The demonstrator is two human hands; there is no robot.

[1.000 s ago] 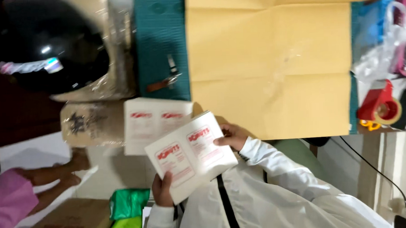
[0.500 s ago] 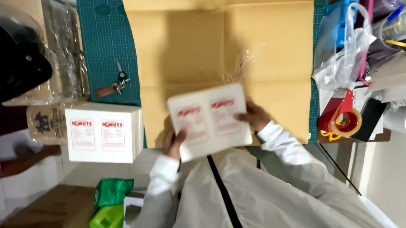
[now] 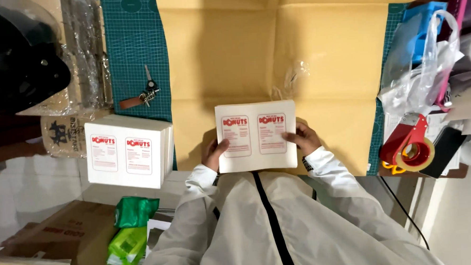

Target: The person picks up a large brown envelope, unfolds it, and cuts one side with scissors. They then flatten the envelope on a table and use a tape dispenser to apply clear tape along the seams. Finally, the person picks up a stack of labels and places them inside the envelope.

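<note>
Both hands grip one white label sheet [image 3: 256, 136], held flat above the yellow paper [image 3: 274, 56] on the tabletop. Left hand [image 3: 216, 153] at 9 o'clock, right hand [image 3: 303, 138] at 3 o'clock; thumbs on top, fingers closed beneath. Label stack [image 3: 128, 151] lies at 9 o'clock.

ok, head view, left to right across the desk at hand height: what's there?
Stack of label sheets → left hand → held label sheet → right hand → red tape dispenser
</note>
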